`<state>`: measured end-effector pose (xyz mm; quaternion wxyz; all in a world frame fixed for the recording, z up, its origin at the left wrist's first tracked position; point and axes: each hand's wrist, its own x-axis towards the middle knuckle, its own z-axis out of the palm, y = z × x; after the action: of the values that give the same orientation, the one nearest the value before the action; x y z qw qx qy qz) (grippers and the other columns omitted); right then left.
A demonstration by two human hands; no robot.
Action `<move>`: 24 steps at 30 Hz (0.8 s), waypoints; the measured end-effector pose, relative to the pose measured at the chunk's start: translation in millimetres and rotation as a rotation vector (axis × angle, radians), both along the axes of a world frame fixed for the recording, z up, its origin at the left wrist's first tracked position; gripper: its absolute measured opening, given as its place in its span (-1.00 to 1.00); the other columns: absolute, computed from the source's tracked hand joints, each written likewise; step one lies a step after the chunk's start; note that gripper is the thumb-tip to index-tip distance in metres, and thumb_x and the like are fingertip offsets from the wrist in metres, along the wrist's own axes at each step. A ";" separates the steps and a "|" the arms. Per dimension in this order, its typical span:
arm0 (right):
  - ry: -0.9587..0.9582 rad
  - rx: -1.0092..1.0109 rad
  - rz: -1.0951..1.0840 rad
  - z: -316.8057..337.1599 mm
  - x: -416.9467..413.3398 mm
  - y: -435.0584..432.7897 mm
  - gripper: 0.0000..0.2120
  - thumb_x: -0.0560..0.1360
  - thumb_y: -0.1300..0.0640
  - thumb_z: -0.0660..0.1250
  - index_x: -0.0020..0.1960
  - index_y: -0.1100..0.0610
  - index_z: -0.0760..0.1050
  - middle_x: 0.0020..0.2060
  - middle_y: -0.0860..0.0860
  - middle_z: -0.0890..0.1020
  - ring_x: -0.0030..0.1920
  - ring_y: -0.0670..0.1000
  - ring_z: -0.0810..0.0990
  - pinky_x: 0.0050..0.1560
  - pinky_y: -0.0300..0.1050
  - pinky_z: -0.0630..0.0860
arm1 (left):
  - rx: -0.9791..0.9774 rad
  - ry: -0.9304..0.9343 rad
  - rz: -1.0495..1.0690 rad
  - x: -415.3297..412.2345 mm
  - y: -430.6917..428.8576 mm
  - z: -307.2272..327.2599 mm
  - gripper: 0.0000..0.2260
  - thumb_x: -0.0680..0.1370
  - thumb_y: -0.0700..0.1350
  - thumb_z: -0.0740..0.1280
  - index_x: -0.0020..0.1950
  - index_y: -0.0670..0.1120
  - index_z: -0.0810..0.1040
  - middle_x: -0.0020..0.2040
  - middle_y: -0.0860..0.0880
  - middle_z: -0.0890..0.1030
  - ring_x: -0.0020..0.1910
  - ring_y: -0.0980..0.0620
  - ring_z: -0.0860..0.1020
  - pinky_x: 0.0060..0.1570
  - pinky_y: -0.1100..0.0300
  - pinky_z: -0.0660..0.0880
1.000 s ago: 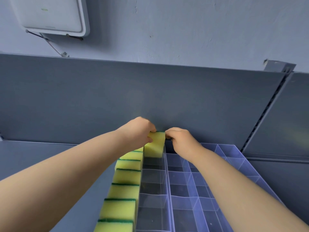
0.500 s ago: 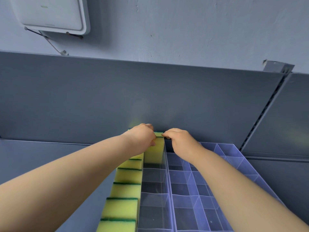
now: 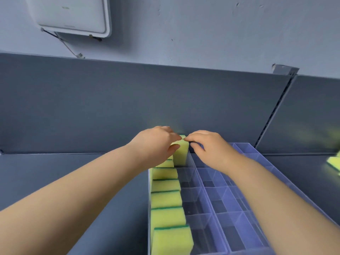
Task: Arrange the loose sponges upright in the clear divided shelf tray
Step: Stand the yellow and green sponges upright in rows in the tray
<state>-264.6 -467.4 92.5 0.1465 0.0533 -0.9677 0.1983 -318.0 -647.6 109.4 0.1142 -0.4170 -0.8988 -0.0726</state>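
My left hand and right hand pinch a light, squashy sponge by its top edge, upright at the tray's twelve o'clock end.

Clear glossy plastic tray; porous matt foam sponges with rough green scouring edges; matt grey shelf.

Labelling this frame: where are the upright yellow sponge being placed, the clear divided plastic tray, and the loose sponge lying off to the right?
Upright yellow sponge (image 3: 181,153), head view, front face.
Clear divided plastic tray (image 3: 265,162), head view, right wall.
Loose sponge (image 3: 334,162), head view, top face.
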 end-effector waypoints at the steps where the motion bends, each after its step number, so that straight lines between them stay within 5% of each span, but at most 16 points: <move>1: 0.012 -0.009 -0.018 2.5 11.2 -9.5 -0.72 0.55 0.22 0.17 0.17 0.05 0.55 0.13 -0.10 0.56 0.12 -0.06 0.50 0.16 -0.13 0.43 | -0.005 0.018 -0.009 8.3 -10.1 1.0 -0.68 0.62 0.08 0.08 0.36 0.13 0.38 0.22 0.08 0.46 0.20 0.03 0.44 0.04 0.06 0.49; 10: 0.183 -0.136 -0.277 -8.9 134.9 -102.2 -0.77 0.51 0.18 0.27 0.13 0.04 0.58 0.08 -0.16 0.56 0.10 -0.19 0.47 0.13 -0.46 0.26 | 0.081 0.160 -0.253 91.2 -75.8 -8.3 -0.69 0.59 0.08 0.10 0.27 0.11 0.47 0.08 0.07 0.55 0.08 -0.02 0.51 -0.10 0.14 0.52; 13: 0.251 -0.129 -0.426 -23.0 178.3 -113.1 -0.75 0.50 0.20 0.29 0.15 0.07 0.57 0.12 -0.14 0.53 0.17 -0.16 0.45 0.19 -0.35 0.28 | 0.221 0.195 -0.401 122.8 -68.4 -15.9 -0.65 0.46 0.03 0.12 0.07 0.00 0.63 -0.10 0.00 0.62 -0.15 -0.06 0.59 -0.26 0.16 0.53; 24: 0.231 -0.227 -0.852 -71.7 332.9 -71.1 -0.75 0.52 0.16 0.27 0.17 0.02 0.54 0.11 -0.20 0.49 0.13 -0.19 0.47 0.19 -0.34 0.35 | 0.212 0.123 -0.705 228.4 26.3 -53.7 -0.63 0.47 0.02 0.09 0.11 -0.02 0.60 -0.10 0.02 0.62 -0.15 -0.03 0.59 -0.27 0.17 0.51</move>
<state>68.3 -538.6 20.8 0.3270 -0.3442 -0.8528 0.2177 -89.6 -621.2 55.6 0.1785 -0.6903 -0.6789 -0.1750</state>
